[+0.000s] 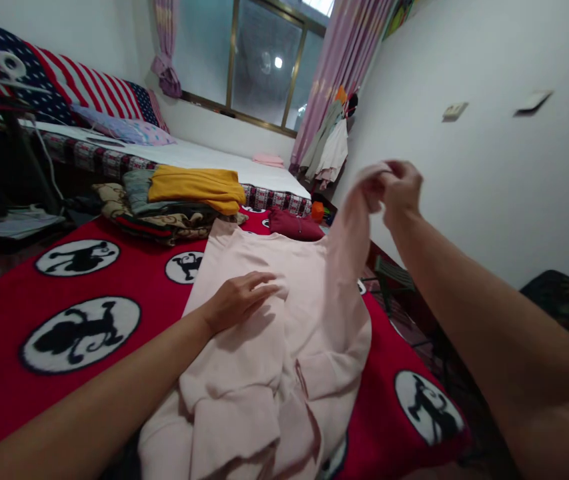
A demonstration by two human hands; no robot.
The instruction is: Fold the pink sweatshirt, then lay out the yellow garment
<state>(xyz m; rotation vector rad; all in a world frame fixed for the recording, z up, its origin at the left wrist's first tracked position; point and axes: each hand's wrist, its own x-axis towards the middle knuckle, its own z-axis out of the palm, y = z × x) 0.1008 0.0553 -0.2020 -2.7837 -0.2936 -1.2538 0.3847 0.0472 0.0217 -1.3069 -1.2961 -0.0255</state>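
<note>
A pale pink long-sleeved top (pixel 304 280) is spread over a red blanket, its lower part bunched in loose folds toward me. My left hand (pixel 244 300) rests on the left half of the top, fingers stretched out and slightly bent over the cloth. Raised on the right, my right hand (pixel 401 187) pinches an upper edge of the same top. The cloth hangs from those fingers in a slanting drape, slightly blurred. Whether the pinched part is the shoulder or the sleeve, I cannot tell.
The red blanket (pixel 4 327) has monkey figures in white ovals. Behind the top lie a pile of folded clothes with a yellow garment (pixel 197 183) uppermost and a dark red folded cloth (pixel 294 225). A white-covered bed (pixel 214 157) runs below the window. Clothes (pixel 334 147) hang by the curtain.
</note>
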